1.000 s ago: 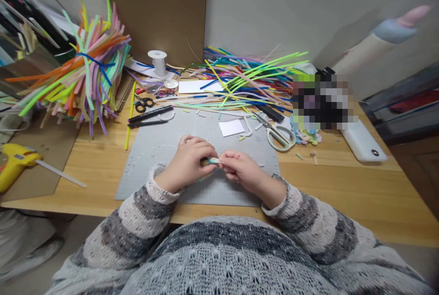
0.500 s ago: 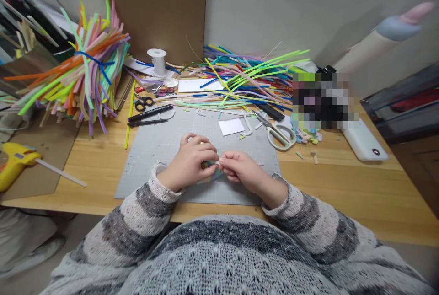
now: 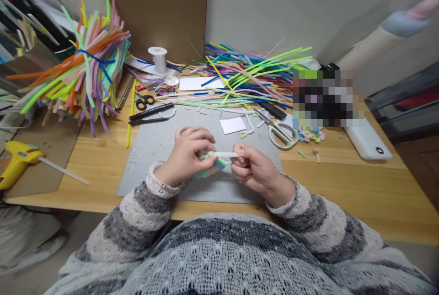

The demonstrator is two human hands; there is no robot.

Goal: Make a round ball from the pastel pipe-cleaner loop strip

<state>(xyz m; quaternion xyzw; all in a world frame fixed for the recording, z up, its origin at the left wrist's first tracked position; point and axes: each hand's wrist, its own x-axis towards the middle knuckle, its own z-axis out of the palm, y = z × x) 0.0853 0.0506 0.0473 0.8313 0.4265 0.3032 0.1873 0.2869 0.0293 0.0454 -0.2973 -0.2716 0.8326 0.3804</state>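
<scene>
My left hand is closed around a small fuzzy craft piece in pastel green, yellow, pink and blue, partly hidden behind the fingers. A narrow white strip stretches from the left fingertips to my right hand, which pinches its other end between thumb and curled forefinger. Whether the strip is fixed to the craft piece cannot be seen. Both hands are above a grey cutting mat.
White-handled scissors, a white card and black markers lie at the mat's far side. Loose pipe cleaners are heaped behind. At left are a tied pipe-cleaner bundle and a yellow glue gun; a white power bank lies right.
My right hand has moved away to the right from my left hand, still pinching the white strip, and a longer stretch of it now shows. More of the pastel piece is visible.
</scene>
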